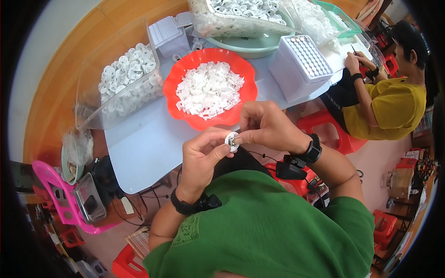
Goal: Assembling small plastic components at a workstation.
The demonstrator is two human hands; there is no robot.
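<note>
A small round white plastic part (229, 139) is pinched between the thumb and fingers of my left hand (200, 150), in front of my chest. Its open face has dark or metallic details inside, too small to make out. My right hand (271, 126) is closed at the part's right side, its thumb on the part and its fingers curled. Whether a smaller piece sits under that thumb is hidden. Just beyond my hands lies a red scalloped bowl (172, 103) heaped with small flat white plastic pieces (211, 88).
A clear bin (88, 104) of round white parts stands left on the pale blue table (139, 155). Stacked white trays (296, 69) stand right. Another clear bin (232, 28) rests over a green basin (255, 48) behind. A person in yellow (394, 106) works at right.
</note>
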